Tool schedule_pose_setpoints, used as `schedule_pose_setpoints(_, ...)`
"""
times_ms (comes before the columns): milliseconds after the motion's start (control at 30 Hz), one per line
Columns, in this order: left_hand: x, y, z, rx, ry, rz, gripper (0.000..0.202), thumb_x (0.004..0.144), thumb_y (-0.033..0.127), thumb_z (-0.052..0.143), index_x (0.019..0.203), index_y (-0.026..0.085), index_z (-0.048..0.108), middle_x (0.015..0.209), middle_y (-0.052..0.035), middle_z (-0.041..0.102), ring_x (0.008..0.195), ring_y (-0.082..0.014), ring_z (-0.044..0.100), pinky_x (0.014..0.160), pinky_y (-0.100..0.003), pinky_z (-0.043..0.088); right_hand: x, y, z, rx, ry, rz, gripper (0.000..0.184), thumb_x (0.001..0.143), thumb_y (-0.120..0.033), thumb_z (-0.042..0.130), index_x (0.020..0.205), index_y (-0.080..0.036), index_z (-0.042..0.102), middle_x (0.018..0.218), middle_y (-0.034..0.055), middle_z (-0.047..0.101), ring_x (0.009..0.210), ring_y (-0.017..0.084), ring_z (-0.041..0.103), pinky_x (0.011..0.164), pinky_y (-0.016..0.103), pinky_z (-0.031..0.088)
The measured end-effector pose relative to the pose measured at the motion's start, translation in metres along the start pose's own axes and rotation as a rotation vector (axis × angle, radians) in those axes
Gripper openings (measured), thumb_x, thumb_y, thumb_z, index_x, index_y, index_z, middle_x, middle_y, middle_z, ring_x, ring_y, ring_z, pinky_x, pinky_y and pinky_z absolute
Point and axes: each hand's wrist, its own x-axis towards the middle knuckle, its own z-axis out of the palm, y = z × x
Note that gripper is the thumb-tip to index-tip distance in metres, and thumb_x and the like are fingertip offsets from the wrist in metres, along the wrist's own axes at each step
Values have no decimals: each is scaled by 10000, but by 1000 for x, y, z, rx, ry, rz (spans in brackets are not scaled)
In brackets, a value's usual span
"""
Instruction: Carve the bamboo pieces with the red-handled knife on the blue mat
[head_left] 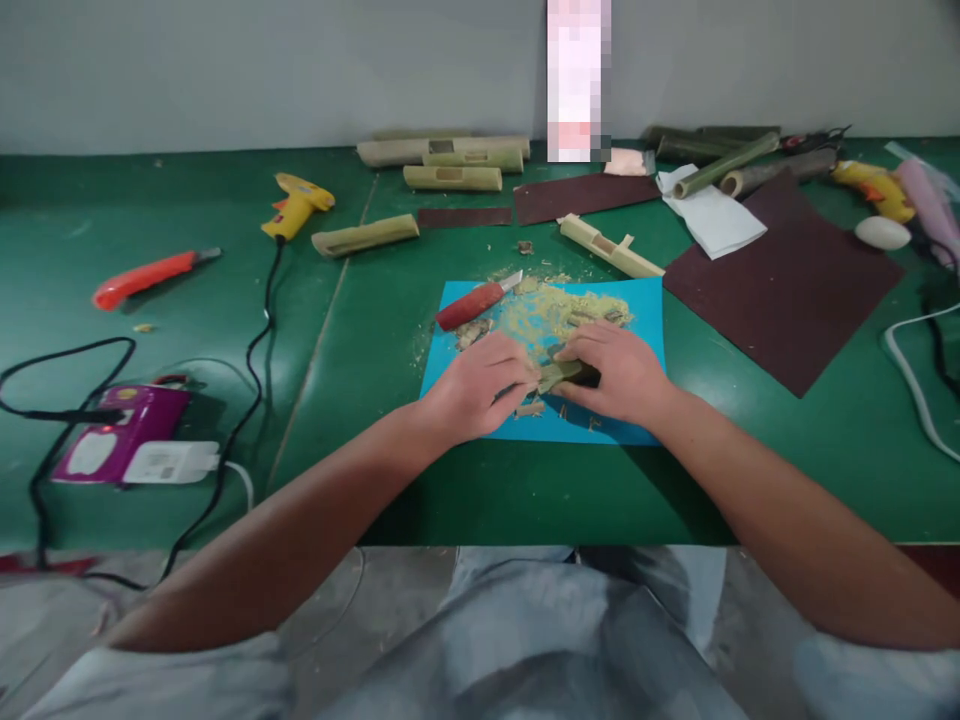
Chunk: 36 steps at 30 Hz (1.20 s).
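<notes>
Green table (pixel 375 340), grey wall (pixel 262 70) behind. On the table, in front of the person, a blue sheet (pixel 648 310) is laid. Over the sheet's near half a short bamboo piece (pixel 561 376) is held between both hands. Its right end is gripped by the right hand (pixel 619 372), thumb below, fingers above. Its left end is pinched by the curled fingers of the left hand (pixel 484 385); a thin dark sliver (pixel 510 391) is seen under those fingers, its nature not to be made out.

Pale dust (pixel 551 312) is heaped and scattered beyond the hands, mostly on the sheet, some spilled past its far edge. A red knife (pixel 472 305) is laid at the sheet's upper left corner, blade pointed away to the right.

Just beyond the sheet, a notched tube (pixel 611 248) is set at a slant. More cut tubes are ranged toward the wall; one, with a window cut in it (pixel 453 179), is placed in front of the others. A brown sheet (pixel 787 310) is spread to the right, partly covered by a white tissue (pixel 712 215). To the left, a yellow glue gun (pixel 296 208), an orange cutter (pixel 146 280) and a purple power strip (pixel 163 405) are noted.
</notes>
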Motion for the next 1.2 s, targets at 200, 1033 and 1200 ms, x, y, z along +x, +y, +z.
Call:
schedule_pose_setpoints(200,3,0,0,29,-27,70,157,1006,223,535,868,208,606,855,-38,683,787,-180,625,730,-353,495,-1,0,1,-6,22,10,261,881,-480,675,946,-227,670,981,84,697,974,274,616,869,420,461)
schedule_pose_setpoints(1033,-7,2,-3,297,-136,254,231,1040,224,468,890,196,642,862,-43,693,812,-182,617,745,-345,498,3,4,-2,78,-17,-26,202,882,-418,677,923,-221,663,963,60,673,939,237,582,816,377,412)
schedule_pose_setpoints(1200,-4,4,-7,345,-55,345,188,1024,206,509,892,183,641,840,-42,695,805,-182,604,706,-327,492,4,7,-1,94,-42,-36,194,879,-416,682,948,-235,666,975,49,670,963,236,581,833,377,411)
